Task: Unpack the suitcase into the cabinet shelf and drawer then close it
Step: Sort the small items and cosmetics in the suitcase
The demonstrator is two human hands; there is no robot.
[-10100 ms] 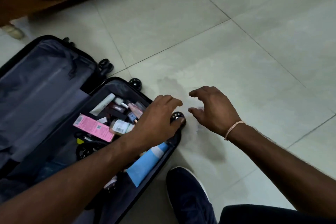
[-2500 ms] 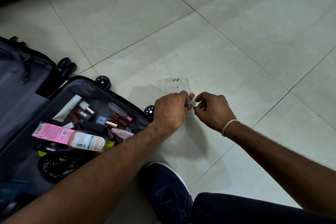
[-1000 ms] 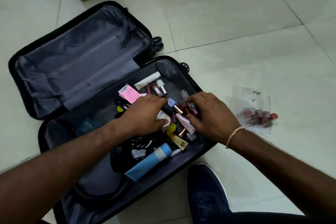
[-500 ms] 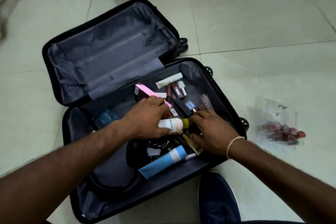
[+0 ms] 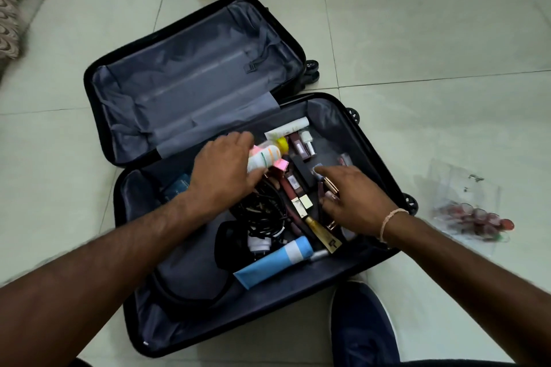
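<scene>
Still early in the unpack, I'd say: the suitcase (image 5: 351, 140) lies flat open on the floor and its near half is full of toiletries. The left hand (image 5: 222, 176) is wrapped around a white bottle with a yellow cap (image 5: 265, 156), lifting it out of the clutter. The right hand (image 5: 354, 202) isn't holding anything, fingers spread loose and resting on the lipsticks (image 5: 301, 199) just right of the left hand.

Next move probably needs a proper pinch on one of those small tubes, or both hands scooping a bunch for the drawer.

Room-wise: cables (image 5: 262, 214) sit right under the left hand and could snag. The suitcase wall is close beyond the right hand; past it, bare floor tile, then a clear pouch of small bottles (image 5: 471, 214).
</scene>
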